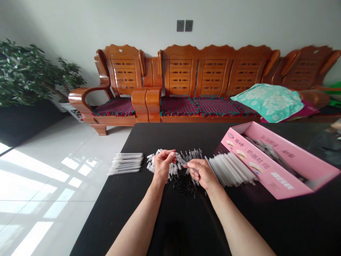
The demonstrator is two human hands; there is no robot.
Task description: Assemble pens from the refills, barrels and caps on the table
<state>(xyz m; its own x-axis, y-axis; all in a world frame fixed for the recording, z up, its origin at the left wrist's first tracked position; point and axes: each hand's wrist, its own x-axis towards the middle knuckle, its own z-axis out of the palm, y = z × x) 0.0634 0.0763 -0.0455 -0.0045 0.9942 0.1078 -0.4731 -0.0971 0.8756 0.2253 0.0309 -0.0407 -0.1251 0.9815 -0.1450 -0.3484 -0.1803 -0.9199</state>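
My left hand [163,163] pinches one end of a pale translucent pen [181,159] between thumb and fingers. Closed around the pen's other end is my right hand [201,171]; the pen slants between the two hands above the table. Beneath my left hand lies a pile of white pen caps [150,164], partly covered by it. Small black plugs [184,187] are heaped just in front of the hands. Dark-tipped pen refills [195,153] lie behind my right hand. To its right is a thick row of translucent pen barrels [231,170].
A neat row of pens [126,163] lies at the black table's [119,220] left edge. The pink open box [266,167] stands on the right, with greyish pieces inside. Behind the table is a wooden sofa [183,71]; potted plants [29,74] stand at left.
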